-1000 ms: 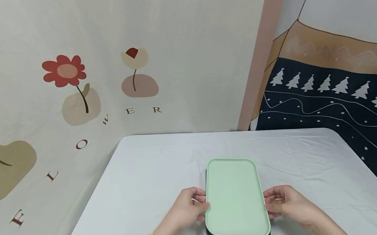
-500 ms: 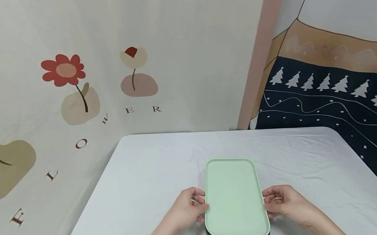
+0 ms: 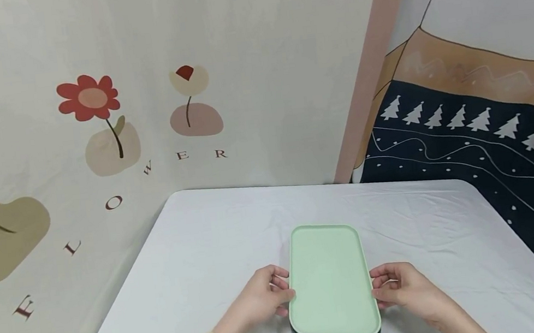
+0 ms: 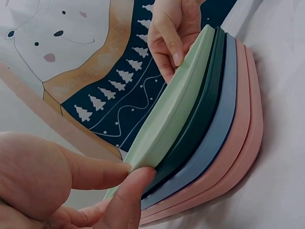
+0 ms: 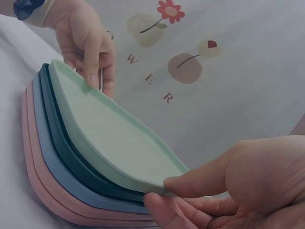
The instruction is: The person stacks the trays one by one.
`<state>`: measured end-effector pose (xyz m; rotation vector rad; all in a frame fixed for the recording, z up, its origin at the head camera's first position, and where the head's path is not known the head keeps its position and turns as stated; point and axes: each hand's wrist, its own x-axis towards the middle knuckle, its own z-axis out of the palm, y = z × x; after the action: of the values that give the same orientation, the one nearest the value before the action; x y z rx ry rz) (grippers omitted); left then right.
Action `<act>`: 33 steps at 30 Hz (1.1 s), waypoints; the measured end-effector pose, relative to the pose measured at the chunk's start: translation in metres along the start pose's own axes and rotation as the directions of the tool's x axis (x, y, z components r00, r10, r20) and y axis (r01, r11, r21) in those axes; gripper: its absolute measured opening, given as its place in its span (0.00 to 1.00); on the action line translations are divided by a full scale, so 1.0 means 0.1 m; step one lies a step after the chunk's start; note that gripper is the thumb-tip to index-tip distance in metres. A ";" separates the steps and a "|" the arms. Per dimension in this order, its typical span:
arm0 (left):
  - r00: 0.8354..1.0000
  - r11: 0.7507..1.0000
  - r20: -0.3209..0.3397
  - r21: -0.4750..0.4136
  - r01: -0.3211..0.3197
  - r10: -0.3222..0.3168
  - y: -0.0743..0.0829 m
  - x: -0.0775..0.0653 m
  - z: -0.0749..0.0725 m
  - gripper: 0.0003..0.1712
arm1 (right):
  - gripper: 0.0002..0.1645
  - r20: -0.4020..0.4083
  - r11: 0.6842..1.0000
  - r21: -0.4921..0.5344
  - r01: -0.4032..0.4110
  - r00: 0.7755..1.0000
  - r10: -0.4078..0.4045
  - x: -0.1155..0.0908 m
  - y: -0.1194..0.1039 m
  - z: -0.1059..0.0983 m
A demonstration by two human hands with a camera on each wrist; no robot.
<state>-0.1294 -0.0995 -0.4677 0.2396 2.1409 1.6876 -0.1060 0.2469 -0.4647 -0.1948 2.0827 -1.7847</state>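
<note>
A light green rectangular tray [image 3: 331, 283] lies uppermost on a stack of similar trays. Beneath it come a dark green tray [image 4: 198, 119], a blue tray [image 4: 224, 109] and two pink trays [image 4: 252, 105]. My left hand [image 3: 264, 296] pinches the light green tray's left long edge, thumb on the rim and index finger beneath. On the opposite edge, my right hand [image 3: 404, 288] pinches the rim in the same way. Its thumb and fingers [image 5: 193, 181] show close up in the right wrist view. The light green tray sits almost squarely over the dark green one.
A white-covered table [image 3: 214, 227] carries the stack near its front edge. Behind stands a pale cloth backdrop [image 3: 262, 79] printed with flowers. To the right hangs a dark cloth with white trees [image 3: 443, 146].
The light green tray has shifted slightly left over the stack, hiding the dark green strip that showed along its left side. Both hands keep the same pinch on its edges.
</note>
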 end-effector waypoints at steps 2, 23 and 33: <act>1.000 1.000 0.007 0.001 0.004 -0.004 0.00 -0.01 0.00 0.22 | 0.29 -0.003 1.000 -0.002 0.004 1.000 -0.004 0.00 0.01 0.00; 1.000 1.000 0.016 0.015 0.003 -0.003 0.03 -0.08 0.00 0.22 | 0.30 -0.003 1.000 -0.006 -0.010 1.000 0.010 -0.04 0.04 0.03; 1.000 1.000 0.020 0.025 -0.008 0.008 0.02 -0.07 -0.03 0.22 | 0.30 -0.004 1.000 -0.003 0.002 1.000 -0.002 -0.04 0.06 0.02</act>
<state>-0.1242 -0.1042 -0.4641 0.2712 2.1506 1.6572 -0.1004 0.2479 -0.4698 -0.1940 2.0884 -1.7847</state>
